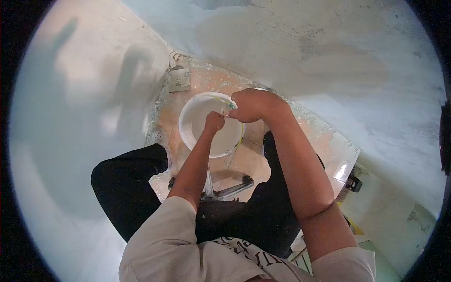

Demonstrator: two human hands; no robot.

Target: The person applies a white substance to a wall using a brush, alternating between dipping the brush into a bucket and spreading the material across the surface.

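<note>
A round white bucket (187, 123) stands on the floor between my knees, with a pale inside and a yellow line along its right rim. My left hand (214, 122) is closed over the bucket's opening, its fingertips pointing toward my other hand. From the right, my right hand (256, 105) reaches across the rim with curled fingers, and its fingertips meet those of the left. A small green patch (231, 106) shows beside the right fingers. I cannot tell what the fingers hold.
Splattered tiles (188, 104) lie under the bucket. Pale, patchy walls rise left (80, 94) and right (300, 47), meeting in a corner ahead. A small box-like piece (179, 80) sits in that corner. The wheeled base (230, 189) of a chair stands between my legs.
</note>
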